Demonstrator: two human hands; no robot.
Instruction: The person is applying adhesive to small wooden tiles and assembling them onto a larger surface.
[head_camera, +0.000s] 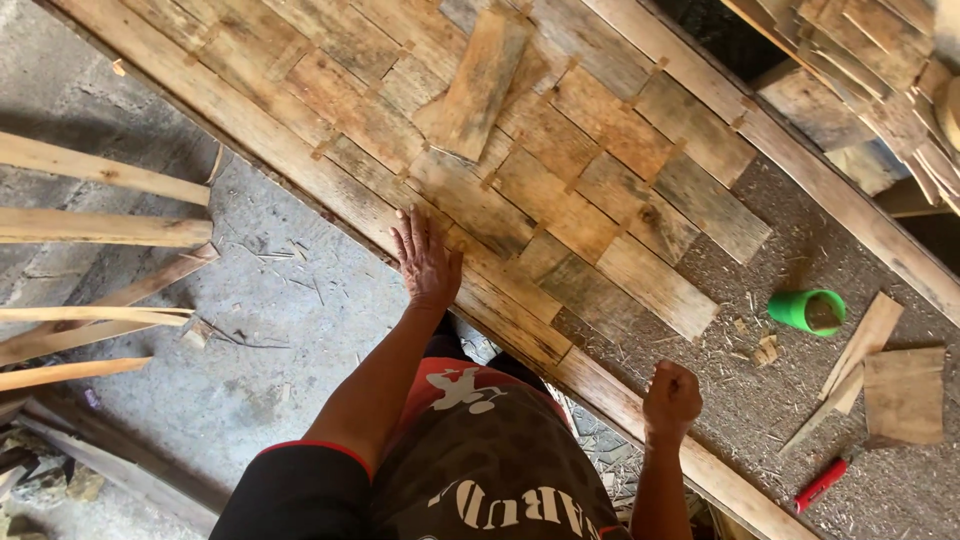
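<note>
**Pressing a palm to the planked panel**

Leaning over the work, the person had the left hand (427, 265) laid flat on the long edge board (300, 165) of a wooden panel (560, 190), fingers spread wide and pointing up the frame, holding nothing. The right hand (671, 395) hovered lower down, just above the same edge board, curled into a tight fist; whether anything small sat inside the fist could not be told.

The panel ran diagonally from the upper left to the lower right, built of short weathered boards laid in staggered rows with small wooden spacers between them. One loose board (475, 85) lay tilted on top of the rows near the upper middle.

To the right of the rows, the panel's bare backing was strewn with sawdust and chips. There stood a green cup (808, 311), and near it lay flat offcuts of wood (903, 395) and a red-handled tool (820, 485). Several long pale slats (100, 228) lay to the left over the grey concrete floor (290, 330).
</note>
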